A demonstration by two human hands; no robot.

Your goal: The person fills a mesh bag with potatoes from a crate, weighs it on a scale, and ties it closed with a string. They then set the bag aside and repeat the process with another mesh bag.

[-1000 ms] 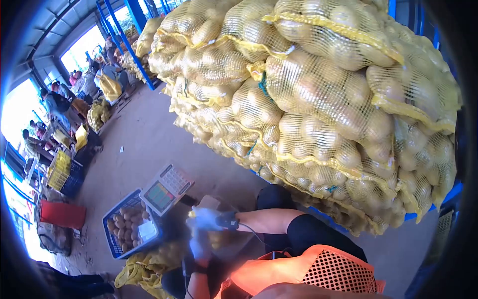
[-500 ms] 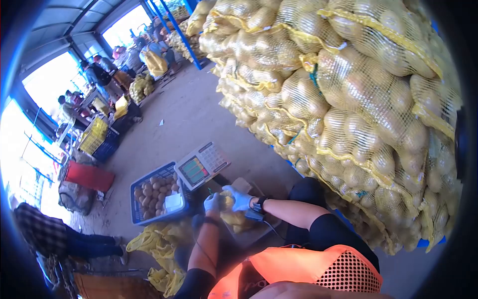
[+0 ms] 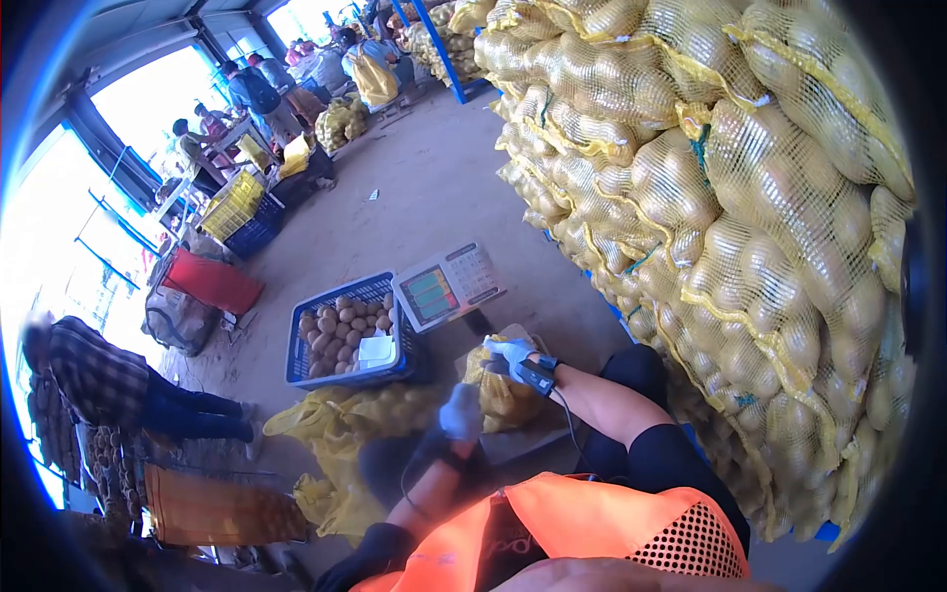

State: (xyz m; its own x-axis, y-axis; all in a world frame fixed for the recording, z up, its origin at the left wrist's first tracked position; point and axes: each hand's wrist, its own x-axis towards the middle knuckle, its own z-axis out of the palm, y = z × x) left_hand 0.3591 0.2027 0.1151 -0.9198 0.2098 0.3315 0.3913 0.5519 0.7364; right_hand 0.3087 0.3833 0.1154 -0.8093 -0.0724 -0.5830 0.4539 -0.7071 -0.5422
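Note:
My right hand point(image 3: 508, 356), in a pale blue and white glove, is closed around the gathered top of a yellow mesh bag point(image 3: 510, 399). The bag stands upright on the platform of a scale, and its contents are hard to make out. My left hand point(image 3: 461, 412), also gloved, is just left of the bag and apart from its neck. Motion smears its fingers. Beyond my hands is the scale's display and keypad point(image 3: 449, 287).
A blue crate point(image 3: 401, 367) of potatoes stands left of the scale, with a white paper on top. Filled yellow mesh bags point(image 3: 335, 424) lie nearer. Stacked potato sacks point(image 3: 750, 227) rise on my right. A person in a checked shirt point(image 3: 94, 365) is at left; others work farther back.
My left hand has come away from the bag's neck, moving back toward me, while my right hand keeps hold of it. The view has turned left, shifting the surroundings rightward.

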